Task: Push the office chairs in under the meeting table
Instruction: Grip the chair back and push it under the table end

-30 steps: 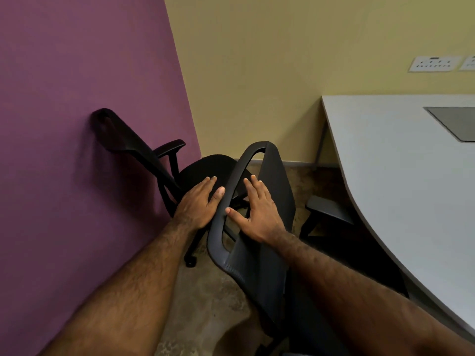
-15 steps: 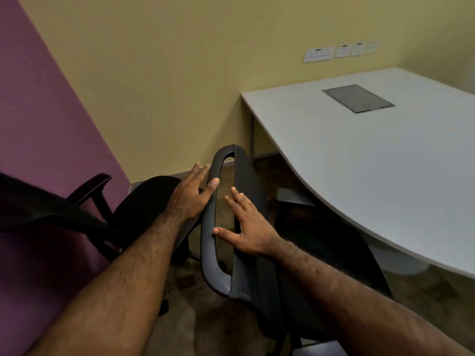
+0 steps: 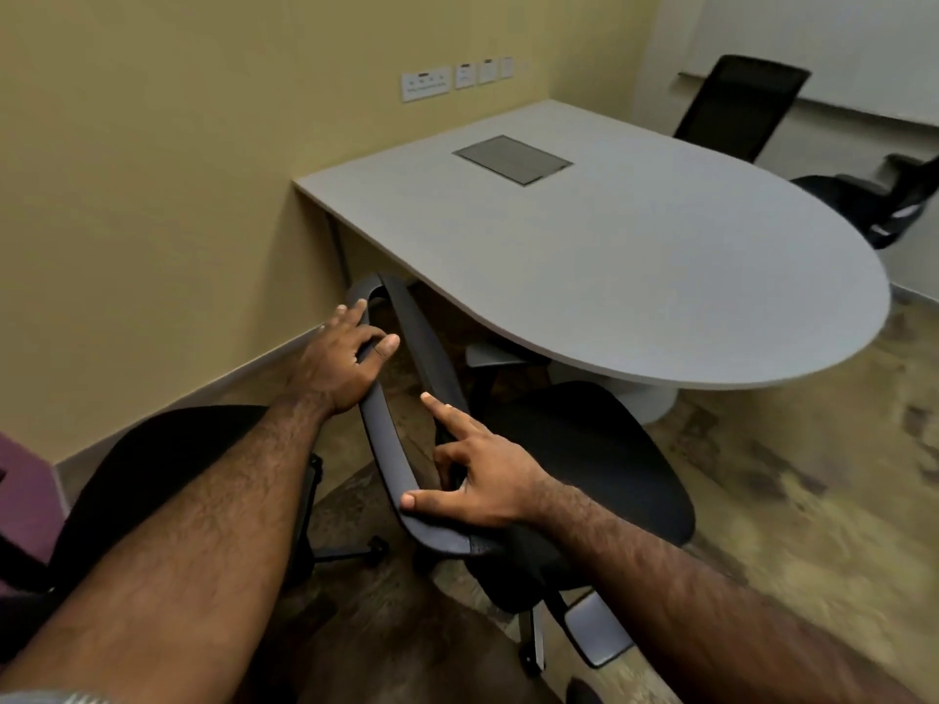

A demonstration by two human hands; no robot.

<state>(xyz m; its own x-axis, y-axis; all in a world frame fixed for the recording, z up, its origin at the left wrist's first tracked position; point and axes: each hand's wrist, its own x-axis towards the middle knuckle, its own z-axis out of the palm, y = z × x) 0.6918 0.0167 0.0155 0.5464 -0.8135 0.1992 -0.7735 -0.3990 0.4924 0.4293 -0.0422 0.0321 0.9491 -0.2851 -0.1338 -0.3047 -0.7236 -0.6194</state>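
Note:
A black office chair stands at the near side of the grey meeting table (image 3: 660, 276). Its seat (image 3: 584, 449) faces the table and one armrest (image 3: 488, 355) sits under the curved table edge. My left hand (image 3: 345, 363) grips the top of the chair's backrest frame (image 3: 386, 439), thumb wrapped over the rim. My right hand (image 3: 482, 480) holds the lower part of that frame. Its thumb lies on the rim, its index finger points straight and the other fingers curl into the backrest.
A second black chair (image 3: 152, 480) stands close on the left, under my left forearm, near the yellow wall. Two more chairs (image 3: 737, 104) (image 3: 889, 200) are at the table's far side. The white table pedestal (image 3: 645, 403) stands beyond the seat. Open floor lies right.
The view has swung right, away from the purple wall. The chair has turned and sits closer to the table edge. Both hands went from lying flat on the backrest to gripping its frame.

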